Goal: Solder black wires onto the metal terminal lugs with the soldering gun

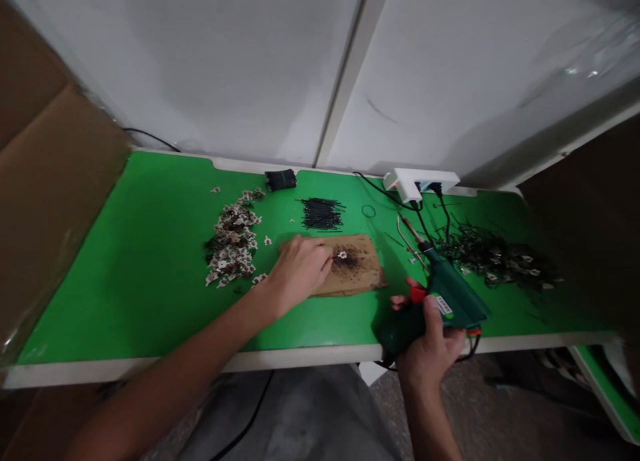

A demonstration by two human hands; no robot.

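Note:
My left hand [303, 266] rests on the left part of a scorched brown cardboard piece [369, 274], fingers pressed together. Just past its fingertips is a small white metal-looking part [343, 255], over the blackened patch. What the fingers pinch, if anything, is hidden. In my right hand [434, 351] is a green soldering gun [457, 294] with a red trigger, its tip pointing up and away, to the right of the cardboard. The thumb lies along its side. Beyond the cardboard lies a spread of short black wires [323, 214].
A heap of small white parts [233, 241] lies on the left of the green table [165, 268]. Behind are a bundle of black wires [281, 180] and a white power strip [400, 181] with plugged cords. Tangled wires with parts [500, 258] lie right. Cardboard walls [60, 154] flank the table.

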